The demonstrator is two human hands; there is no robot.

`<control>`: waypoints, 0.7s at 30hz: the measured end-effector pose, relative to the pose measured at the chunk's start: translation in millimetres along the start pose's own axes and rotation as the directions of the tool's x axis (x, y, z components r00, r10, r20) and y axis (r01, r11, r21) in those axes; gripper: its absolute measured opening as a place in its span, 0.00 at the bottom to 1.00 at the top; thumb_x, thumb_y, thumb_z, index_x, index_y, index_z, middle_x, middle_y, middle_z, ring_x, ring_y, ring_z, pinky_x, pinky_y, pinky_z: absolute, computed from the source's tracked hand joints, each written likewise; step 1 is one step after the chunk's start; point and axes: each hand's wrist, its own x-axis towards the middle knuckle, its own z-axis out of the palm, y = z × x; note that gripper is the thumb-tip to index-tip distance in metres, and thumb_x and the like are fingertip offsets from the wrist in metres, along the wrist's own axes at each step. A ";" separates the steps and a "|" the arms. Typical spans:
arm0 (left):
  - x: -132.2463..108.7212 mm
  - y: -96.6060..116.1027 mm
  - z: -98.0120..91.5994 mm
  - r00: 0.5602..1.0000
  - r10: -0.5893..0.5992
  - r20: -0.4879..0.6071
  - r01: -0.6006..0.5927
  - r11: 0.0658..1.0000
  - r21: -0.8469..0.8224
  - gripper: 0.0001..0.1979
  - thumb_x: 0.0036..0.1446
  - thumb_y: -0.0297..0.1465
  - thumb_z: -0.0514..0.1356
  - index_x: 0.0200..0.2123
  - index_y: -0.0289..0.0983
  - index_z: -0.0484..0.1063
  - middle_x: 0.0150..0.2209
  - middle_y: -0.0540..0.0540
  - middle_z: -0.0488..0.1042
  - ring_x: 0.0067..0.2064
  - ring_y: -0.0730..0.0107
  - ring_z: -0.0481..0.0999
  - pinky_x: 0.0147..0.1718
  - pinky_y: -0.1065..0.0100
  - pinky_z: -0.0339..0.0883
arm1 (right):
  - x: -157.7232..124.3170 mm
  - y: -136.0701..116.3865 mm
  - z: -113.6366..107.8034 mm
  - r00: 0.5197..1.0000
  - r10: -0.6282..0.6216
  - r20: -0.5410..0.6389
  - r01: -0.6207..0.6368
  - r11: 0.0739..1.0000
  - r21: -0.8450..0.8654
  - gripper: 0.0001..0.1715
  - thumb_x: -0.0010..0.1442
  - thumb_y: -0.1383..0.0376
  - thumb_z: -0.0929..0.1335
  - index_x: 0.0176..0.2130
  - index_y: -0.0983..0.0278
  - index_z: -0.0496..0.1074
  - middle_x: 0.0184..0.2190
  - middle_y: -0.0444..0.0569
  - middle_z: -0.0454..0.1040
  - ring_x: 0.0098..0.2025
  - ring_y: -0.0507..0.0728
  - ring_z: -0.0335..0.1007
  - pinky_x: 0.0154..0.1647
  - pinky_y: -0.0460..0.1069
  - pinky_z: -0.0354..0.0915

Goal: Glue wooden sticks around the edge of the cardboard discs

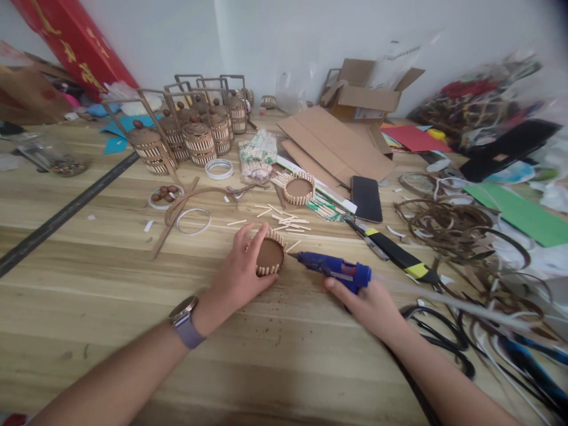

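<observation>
My left hand (242, 260) curls around the near-left side of a small round tray (270, 253) on the table, its brown base ringed by short upright wooden sticks. Fingers hide part of that ring. In my right hand (370, 305) is a blue hot glue gun (335, 267), its nozzle pointing left at the tray's right edge, where part of the rim shows no sticks. Whether the tip touches the rim I cannot tell. Loose wooden sticks (288, 222) lie just beyond the tray. Farther back sits a similar stick-ringed tray (299, 188).
Several lidded stick baskets (195, 139) with tall handles stand at the back left. A phone (366, 198) and a utility knife (399, 254) lie to the right, beside tangled brown strips (430, 219). Flat cardboard (332, 145) lies behind. A black cable (408, 378) runs under my right arm.
</observation>
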 end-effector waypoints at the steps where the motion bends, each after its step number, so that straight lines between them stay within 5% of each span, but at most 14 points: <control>1: 0.0 -0.1 0.1 1.000 -0.001 0.000 0.001 1.000 0.003 0.51 0.46 0.29 0.70 0.67 0.46 0.42 0.63 0.36 0.52 0.65 0.42 0.55 0.56 0.42 0.64 | 0.7 -0.7 -4.0 0.997 0.049 0.062 -0.053 0.997 0.057 0.28 0.58 0.42 0.63 0.32 0.61 0.76 0.28 0.51 0.77 0.29 0.58 0.72 0.29 0.51 0.68; 3: -0.2 -0.3 0.4 1.000 -0.001 0.001 0.001 1.000 0.008 0.51 0.46 0.29 0.70 0.67 0.45 0.42 0.63 0.35 0.52 0.65 0.42 0.55 0.57 0.43 0.64 | 1.2 -2.6 -10.3 0.950 0.118 0.290 -0.184 0.959 0.213 0.34 0.57 0.38 0.62 0.29 0.64 0.76 0.25 0.51 0.76 0.24 0.54 0.69 0.24 0.48 0.66; 6: -0.5 -0.9 0.7 1.000 0.002 0.000 -0.002 1.000 0.001 0.51 0.46 0.29 0.70 0.67 0.45 0.43 0.63 0.35 0.52 0.65 0.42 0.55 0.56 0.43 0.64 | -1.4 -7.1 -12.9 0.758 0.127 0.640 -0.438 0.825 0.356 0.35 0.54 0.37 0.65 0.30 0.66 0.75 0.28 0.53 0.78 0.25 0.52 0.72 0.22 0.45 0.65; 9: -0.7 -1.8 1.1 1.000 0.008 0.003 -0.008 1.000 -0.002 0.51 0.46 0.30 0.70 0.67 0.45 0.43 0.64 0.35 0.51 0.65 0.43 0.56 0.56 0.44 0.64 | -5.6 -12.4 -9.1 0.607 0.137 0.783 -0.544 0.789 0.284 0.36 0.52 0.35 0.65 0.28 0.66 0.72 0.25 0.52 0.78 0.22 0.52 0.72 0.20 0.44 0.64; 11: -0.7 -2.0 1.2 1.000 0.008 0.005 -0.008 1.000 0.004 0.50 0.47 0.30 0.69 0.67 0.44 0.43 0.64 0.35 0.51 0.65 0.42 0.56 0.56 0.44 0.64 | -7.5 -15.7 -6.7 0.582 0.186 0.792 -0.507 0.844 0.174 0.37 0.53 0.34 0.62 0.26 0.65 0.70 0.20 0.49 0.76 0.18 0.51 0.69 0.19 0.45 0.63; 13: -0.4 -1.5 1.1 1.000 0.002 0.003 -0.002 1.000 0.008 0.49 0.47 0.30 0.69 0.66 0.44 0.44 0.63 0.35 0.51 0.65 0.42 0.56 0.57 0.43 0.64 | -8.1 -18.9 -6.6 0.637 0.248 0.730 -0.366 0.931 0.003 0.36 0.58 0.36 0.60 0.24 0.63 0.69 0.17 0.47 0.74 0.16 0.51 0.66 0.18 0.45 0.61; 15: 0.0 -0.5 0.5 1.000 0.000 0.001 0.000 1.000 0.005 0.50 0.46 0.30 0.69 0.66 0.44 0.44 0.63 0.35 0.51 0.65 0.42 0.56 0.57 0.43 0.63 | -7.0 -22.4 -9.4 0.785 0.239 0.572 -0.123 0.965 -0.233 0.32 0.60 0.41 0.62 0.21 0.62 0.69 0.16 0.47 0.72 0.16 0.52 0.65 0.17 0.46 0.57; 17: 0.2 0.8 -0.7 1.000 0.004 0.003 -0.004 1.000 -0.005 0.50 0.46 0.29 0.69 0.66 0.45 0.44 0.63 0.36 0.52 0.65 0.42 0.56 0.57 0.43 0.63 | -3.1 -27.0 -14.2 0.900 0.137 0.414 0.077 0.885 -0.459 0.28 0.59 0.47 0.66 0.18 0.61 0.69 0.15 0.48 0.71 0.17 0.53 0.65 0.17 0.47 0.51; 21: 0.2 1.9 -3.2 1.000 0.007 0.003 -0.007 1.000 -0.016 0.49 0.47 0.29 0.69 0.66 0.45 0.45 0.62 0.37 0.52 0.65 0.44 0.56 0.58 0.43 0.62 | 19.8 -38.4 -19.4 0.962 0.010 0.274 0.157 0.800 -0.579 0.13 0.59 0.59 0.68 0.25 0.60 0.71 0.22 0.48 0.74 0.24 0.56 0.68 0.22 0.48 0.52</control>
